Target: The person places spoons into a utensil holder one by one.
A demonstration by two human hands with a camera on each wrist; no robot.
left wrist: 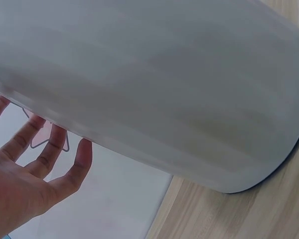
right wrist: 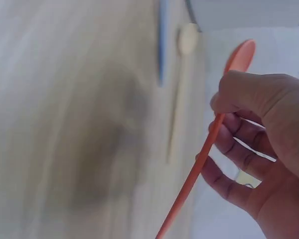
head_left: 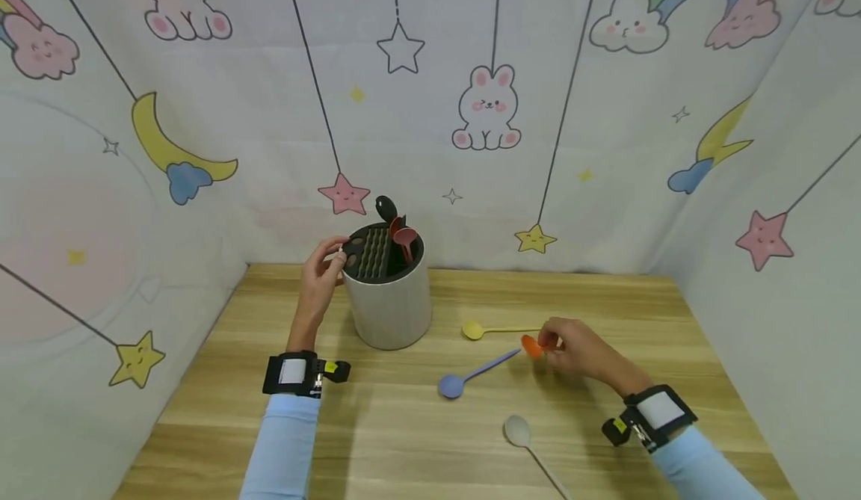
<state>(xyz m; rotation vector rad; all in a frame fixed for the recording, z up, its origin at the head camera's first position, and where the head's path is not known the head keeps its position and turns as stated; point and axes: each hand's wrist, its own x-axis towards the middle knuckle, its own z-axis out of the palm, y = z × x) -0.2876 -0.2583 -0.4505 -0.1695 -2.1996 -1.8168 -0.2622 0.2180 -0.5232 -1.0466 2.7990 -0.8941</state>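
Observation:
My left hand (head_left: 321,276) holds the rim of a white round utensil holder (head_left: 393,313) at its left side. In the left wrist view the bent fingers (left wrist: 82,157) touch the holder's pale wall (left wrist: 159,89); the thumb is hidden there. Over the table at the right, my right hand (head_left: 575,347) pinches an orange spoon (right wrist: 197,162) between thumb and fingers, just below its bowl. The spoon's handle slants downward in the right wrist view. Near this hand lie a yellow spoon (head_left: 473,329) and a blue-violet spoon (head_left: 451,386).
A grey spoon (head_left: 517,431) lies at the front of the wooden table (head_left: 403,440). Inside the holder stand a black utensil (head_left: 386,208) and a reddish spoon (head_left: 406,237), beside a black slotted insert (head_left: 372,252). Patterned white cloth (head_left: 430,164) hangs behind the table.

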